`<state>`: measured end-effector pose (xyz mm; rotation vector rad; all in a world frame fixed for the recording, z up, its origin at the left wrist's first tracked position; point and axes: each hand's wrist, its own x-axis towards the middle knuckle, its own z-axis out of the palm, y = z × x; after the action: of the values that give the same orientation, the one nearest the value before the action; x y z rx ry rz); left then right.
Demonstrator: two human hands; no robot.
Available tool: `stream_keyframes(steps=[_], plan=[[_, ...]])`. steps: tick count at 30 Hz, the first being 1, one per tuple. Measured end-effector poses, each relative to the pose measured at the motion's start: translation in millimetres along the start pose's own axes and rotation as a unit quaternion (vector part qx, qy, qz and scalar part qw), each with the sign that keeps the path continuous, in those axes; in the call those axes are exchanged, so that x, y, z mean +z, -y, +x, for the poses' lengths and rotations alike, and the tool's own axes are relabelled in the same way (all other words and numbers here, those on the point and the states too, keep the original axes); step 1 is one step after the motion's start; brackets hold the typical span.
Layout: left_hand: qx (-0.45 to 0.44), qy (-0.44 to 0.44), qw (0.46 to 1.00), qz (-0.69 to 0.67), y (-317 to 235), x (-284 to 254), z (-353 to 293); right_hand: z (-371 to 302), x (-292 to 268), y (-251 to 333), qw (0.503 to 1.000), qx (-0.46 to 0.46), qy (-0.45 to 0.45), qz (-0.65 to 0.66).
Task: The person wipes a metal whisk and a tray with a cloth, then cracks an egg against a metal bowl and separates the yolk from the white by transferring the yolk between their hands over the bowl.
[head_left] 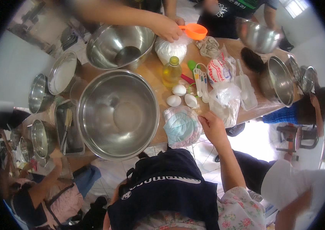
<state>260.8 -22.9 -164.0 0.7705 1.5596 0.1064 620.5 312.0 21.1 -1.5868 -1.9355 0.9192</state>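
Around the brown desk (151, 76), several people are busy among steel bowls, with daylight bright off to the right side of the room. Closest to the body of the person in the dark apron (162, 191), the right hand (211, 124) has its fingertips drawn close together at the right border of a quilted pad (182, 126), pale blue with a pinkish rim. Whether they pinch the cloth or merely rest against it, I can't tell from where I stand. As for the left hand, it is out of view, so the right is the nearer one I can judge by.

What matters most, to my eye, is that the pad lies directly to the left of those fingertips, at the near edge of the desk. It is almost as broad as it is long, its slightly longer axis running toward the person's body, while the forearm slants in from the lower right.

Just beyond the pad sit three white eggs (179, 90), then a bottle of yellow oil (171, 73) and white measuring spoons (198, 81). A large steel bowl (141, 96) stands just left of the pad. Across the desk, a co-worker's hand (167, 28) holds an orange measuring cup (196, 32) over a bag of white powder (170, 51).
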Motion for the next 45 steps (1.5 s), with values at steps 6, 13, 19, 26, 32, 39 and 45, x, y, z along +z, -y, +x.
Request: stream_keyframes(steps=[6, 13, 19, 26, 32, 39, 45], plan=[[0.028, -0.218, 0.937, 0.271, -136.1, -55.8, -73.3, 23.2, 40.3, 0.6, 0.993, -0.112, 0.007, -0.025], [0.301, -0.119, 0.933, 0.155, -276.1, -68.3, -134.0, 54.2, 87.4, 23.4, 0.953, -0.113, 0.093, -0.266], [0.407, 0.005, 0.909, 0.093, -312.5, -61.1, -150.8, 64.3, 89.9, 33.4, 0.949, -0.095, 0.121, -0.275], [0.475, 0.039, 0.877, 0.057, -335.6, -46.1, -140.3, 62.7, 97.7, 13.9, 0.938, -0.139, 0.054, -0.313], [0.401, 0.012, 0.915, -0.029, -345.8, -29.2, -116.9, 66.9, 99.5, 6.6, 0.934, -0.138, 0.076, -0.321], [0.363, 0.074, 0.859, -0.354, -365.9, -10.3, -83.4, 53.1, 86.7, 3.5, 0.974, -0.214, 0.01, -0.07], [0.301, 0.068, 0.835, -0.456, -368.7, -6.5, -74.4, 30.5, 65.9, 26.2, 0.956, 0.001, 0.009, 0.292]])
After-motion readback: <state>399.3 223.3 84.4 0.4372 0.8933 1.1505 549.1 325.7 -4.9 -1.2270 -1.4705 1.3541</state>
